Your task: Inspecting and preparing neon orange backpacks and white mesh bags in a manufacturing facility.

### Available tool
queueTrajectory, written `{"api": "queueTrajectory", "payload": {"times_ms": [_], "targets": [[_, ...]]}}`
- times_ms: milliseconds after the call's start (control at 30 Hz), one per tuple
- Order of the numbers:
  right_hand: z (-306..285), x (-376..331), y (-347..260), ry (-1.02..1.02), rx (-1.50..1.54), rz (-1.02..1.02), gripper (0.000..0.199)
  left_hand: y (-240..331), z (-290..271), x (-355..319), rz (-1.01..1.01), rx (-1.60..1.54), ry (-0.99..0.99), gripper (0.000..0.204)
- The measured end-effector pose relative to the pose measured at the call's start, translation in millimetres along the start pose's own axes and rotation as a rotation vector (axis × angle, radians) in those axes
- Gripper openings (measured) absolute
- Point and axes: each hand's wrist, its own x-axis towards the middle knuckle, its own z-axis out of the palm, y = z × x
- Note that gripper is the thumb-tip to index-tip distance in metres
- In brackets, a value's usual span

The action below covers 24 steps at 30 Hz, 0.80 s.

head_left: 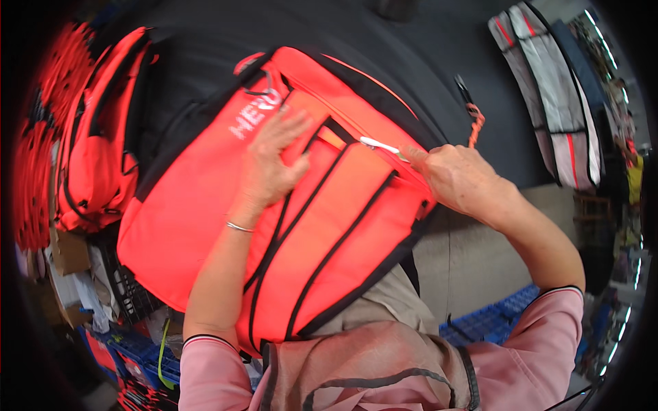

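A large bright red-orange backpack (185, 226) with black trim lies on the black-covered table and reaches over my lap. My left hand (274, 161) rests on its front, fingers spread, with nothing in them. At the seam near the bag's upper right edge, my right hand (462, 179) is closed around one end of a slim white stick-like tool (379, 144). The tool lies along the zipper edge beside the orange panel (356, 181). Its exact kind I cannot make out, and the tips of the right fingers are partly hidden.
Another red backpack (103, 157) stands at the left by a stack of red pieces (34, 185). A dark pointed object with an orange cord (474, 116) lies on the table. A grey-and-silver bag (558, 89) is at the far right. Blue plastic pallets (490, 318) sit below.
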Motion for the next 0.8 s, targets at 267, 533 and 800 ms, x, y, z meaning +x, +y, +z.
{"api": "queueTrajectory", "payload": {"times_ms": [267, 533, 800], "targets": [[-23, -75, 9, -0.124, -0.109, 0.015, 0.032, 13, -1, 5, -0.032, 0.008, -0.01, 0.048], [0, -89, 21, 0.104, 0.068, 0.02, 0.02, 8, -1, -6, -0.029, 0.003, 0.011, 0.048], [70, -87, 139, 0.657, 0.41, 0.486, 0.036, 9, -2, -20, 0.044, 0.081, 0.026, 0.058]]}}
